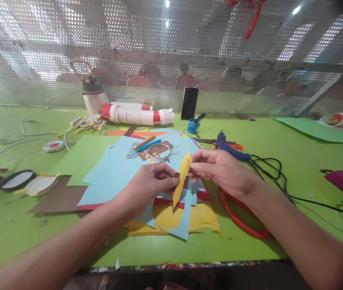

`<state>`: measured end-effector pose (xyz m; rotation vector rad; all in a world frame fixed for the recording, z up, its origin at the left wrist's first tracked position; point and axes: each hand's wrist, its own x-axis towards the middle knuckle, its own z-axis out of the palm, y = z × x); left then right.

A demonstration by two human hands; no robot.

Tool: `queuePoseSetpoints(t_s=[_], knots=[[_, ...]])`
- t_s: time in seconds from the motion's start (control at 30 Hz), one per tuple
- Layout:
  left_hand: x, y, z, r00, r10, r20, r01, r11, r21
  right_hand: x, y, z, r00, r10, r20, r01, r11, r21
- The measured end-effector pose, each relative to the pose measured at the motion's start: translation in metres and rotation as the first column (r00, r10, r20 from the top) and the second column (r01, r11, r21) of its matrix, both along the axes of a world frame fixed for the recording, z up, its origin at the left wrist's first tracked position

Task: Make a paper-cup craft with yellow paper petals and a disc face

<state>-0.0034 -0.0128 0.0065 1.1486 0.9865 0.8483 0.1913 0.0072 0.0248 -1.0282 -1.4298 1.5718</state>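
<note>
Between my hands is a narrow yellow paper cutout (182, 179), pointed at its lower end, with small dark dots near its rounded top. My left hand (154, 181) pinches its edge around the middle, thumb uppermost. Close to the top, the thumb and fingers of my right hand (219, 167) pinch the cutout's right side. A small brown paper piece shows behind it. Below lie overlapping light blue sheets (104, 177) and a yellow sheet (201, 217) with a curved blue offcut across it. Under my right forearm, a red loop (244, 227) is partly hidden.
A blue glue gun (228, 147) with a black cord lies at right. Farther back are a phone (190, 103), a blue tape roll (193, 126) holding a pen, red-and-white paper tubes (138, 115) and a bottle (94, 98). A perforated metal screen (159, 48) rises behind the table.
</note>
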Motion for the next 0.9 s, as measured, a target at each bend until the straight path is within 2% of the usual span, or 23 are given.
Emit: queuePoseSetpoints(t_s=[0.9], knots=[[0.0003, -0.0006, -0.0002, 1.000, 0.014, 0.006, -0.013, 0.999, -0.040, -0.0037, -0.0039, 0.0020, 0.999, -0.028, 0.035, 0.027, 0.999, 0.029]])
